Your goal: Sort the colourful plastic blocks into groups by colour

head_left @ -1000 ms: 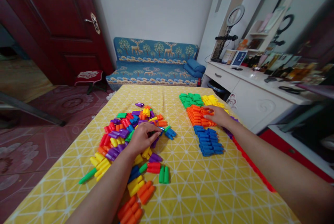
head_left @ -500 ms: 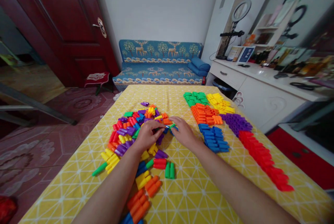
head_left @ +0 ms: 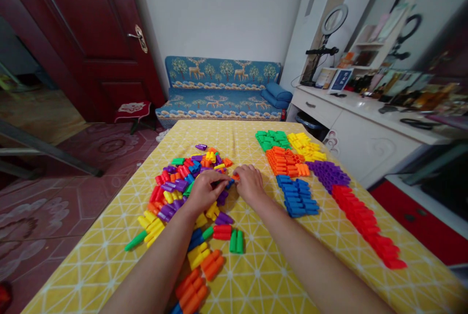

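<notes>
Between my two hands lie small bullet-shaped plastic building pieces. My left hand (head_left: 207,188) is closed in a pinch at the right edge of a mixed-colour heap (head_left: 181,185), its fingertips on a blue piece (head_left: 230,184). Facing it, my right hand (head_left: 250,182) curls its fingers over an orange piece (head_left: 236,177), mostly hidden under them. The fingertips of both hands nearly meet. Nearer to me lie a red pair (head_left: 222,232), a green pair (head_left: 236,241) and orange pieces (head_left: 212,264).
Sorted groups lie on the right: green (head_left: 272,140), yellow (head_left: 306,146), orange (head_left: 287,162), blue (head_left: 298,196), purple (head_left: 328,174) and a long red row (head_left: 367,226). A yellow patterned cloth (head_left: 256,280) covers the table. A blue sofa (head_left: 223,94) stands beyond; a white dresser (head_left: 376,131) is at right.
The green piece that was between my hands no longer shows there. My right hand has turned and curled downward, and an orange piece now shows at its fingertips. My left hand stays almost in place.
</notes>
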A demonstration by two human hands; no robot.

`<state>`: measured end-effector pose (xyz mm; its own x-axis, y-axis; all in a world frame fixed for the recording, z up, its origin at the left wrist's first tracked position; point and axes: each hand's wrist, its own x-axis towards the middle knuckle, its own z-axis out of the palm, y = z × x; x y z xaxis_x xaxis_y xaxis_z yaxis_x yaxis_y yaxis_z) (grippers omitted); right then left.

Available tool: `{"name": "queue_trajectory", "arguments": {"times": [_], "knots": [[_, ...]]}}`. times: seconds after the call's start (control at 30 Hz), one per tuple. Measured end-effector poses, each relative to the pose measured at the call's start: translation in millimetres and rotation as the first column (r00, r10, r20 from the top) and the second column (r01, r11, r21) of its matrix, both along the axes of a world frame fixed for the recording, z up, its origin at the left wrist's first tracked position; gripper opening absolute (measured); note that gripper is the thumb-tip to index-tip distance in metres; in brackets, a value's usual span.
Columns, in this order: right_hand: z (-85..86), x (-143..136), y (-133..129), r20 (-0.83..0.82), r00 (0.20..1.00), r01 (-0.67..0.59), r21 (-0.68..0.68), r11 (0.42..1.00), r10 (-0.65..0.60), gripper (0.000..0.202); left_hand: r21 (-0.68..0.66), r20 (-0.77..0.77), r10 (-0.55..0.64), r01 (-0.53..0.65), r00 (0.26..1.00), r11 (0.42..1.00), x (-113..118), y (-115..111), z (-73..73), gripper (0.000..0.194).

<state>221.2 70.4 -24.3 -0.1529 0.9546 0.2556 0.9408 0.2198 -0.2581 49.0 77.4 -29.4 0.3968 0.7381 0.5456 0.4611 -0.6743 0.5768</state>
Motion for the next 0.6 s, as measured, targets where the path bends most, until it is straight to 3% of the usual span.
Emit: {"name": "queue_trajectory", "arguments": {"times": [0.2, 0.4, 0.5, 0.6], "knots": [[18.9, 25, -3, -0.099, 0.995, -0.001, 0.083, 0.997, 0.009, 0.03, -0.001, -0.012, -0.013, 0.013, 1.0, 1.0, -1, 2, 0.1, 0.014], [42.1, 132, 6, -0.192, 0.981, 0.073, 0.223, 0.972, -0.03, 0.034, -0.005, -0.017, -0.011, 0.011, 1.0, 1.0, -1, 2, 0.1, 0.013], [41.9, 182, 10, -0.148, 0.982, 0.149, 0.203, 0.968, -0.12, 0.034, 0.004, -0.026, -0.007, 0.007, 1.0, 1.0, -1, 2, 0.5, 0.013], [34.4, 207, 13, -0.128, 0.981, 0.164, 0.147, 0.976, -0.146, 0.035, 0.017, -0.028, -0.01, 0.011, 1.0, 1.0, -1, 1, 1.6, 0.013]]}}
